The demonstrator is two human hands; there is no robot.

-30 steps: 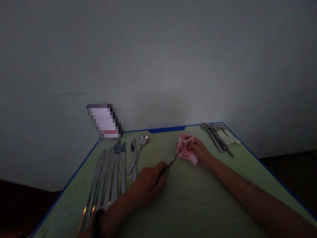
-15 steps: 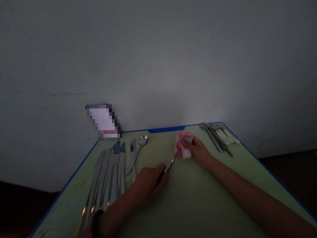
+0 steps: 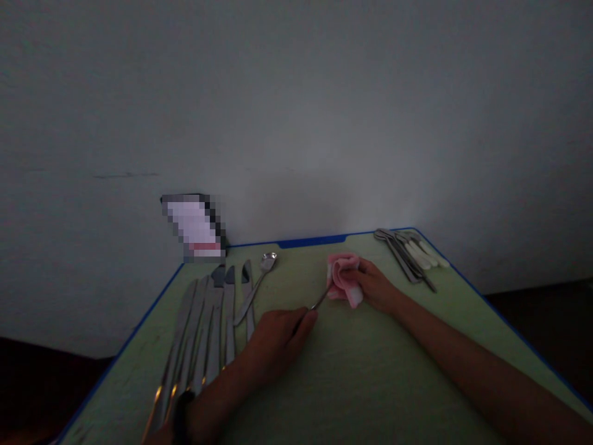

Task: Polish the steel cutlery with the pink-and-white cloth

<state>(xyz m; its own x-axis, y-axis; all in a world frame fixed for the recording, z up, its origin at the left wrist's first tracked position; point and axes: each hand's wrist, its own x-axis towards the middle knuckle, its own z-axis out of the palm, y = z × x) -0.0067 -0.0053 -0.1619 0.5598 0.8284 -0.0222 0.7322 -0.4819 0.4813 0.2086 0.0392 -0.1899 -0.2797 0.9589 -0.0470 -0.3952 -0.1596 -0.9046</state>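
Note:
My left hand (image 3: 282, 337) is closed around a slim piece of metal cutlery (image 3: 320, 300) over the middle of the table. Its far end disappears into a folded pink and white cloth (image 3: 343, 278), so I cannot tell its kind. My right hand (image 3: 376, 285) pinches that cloth around the hidden end. Left of my left hand, a spoon (image 3: 267, 262) lies with its handle across a table knife (image 3: 249, 309). More table knives (image 3: 188, 309) lie side by side farther left, partly covered by my left forearm.
Several metal utensils (image 3: 398, 256) and some with white handles (image 3: 419, 253) lie at the back right of the green table (image 3: 370, 383). A blurred-out device (image 3: 194, 225) leans on the wall at the back left. The table has a blue edge (image 3: 312, 241).
The cloth has shifted slightly down along the cutlery toward my left hand and folded differently. Less of the cutlery shows between my hands, and it looks turned.

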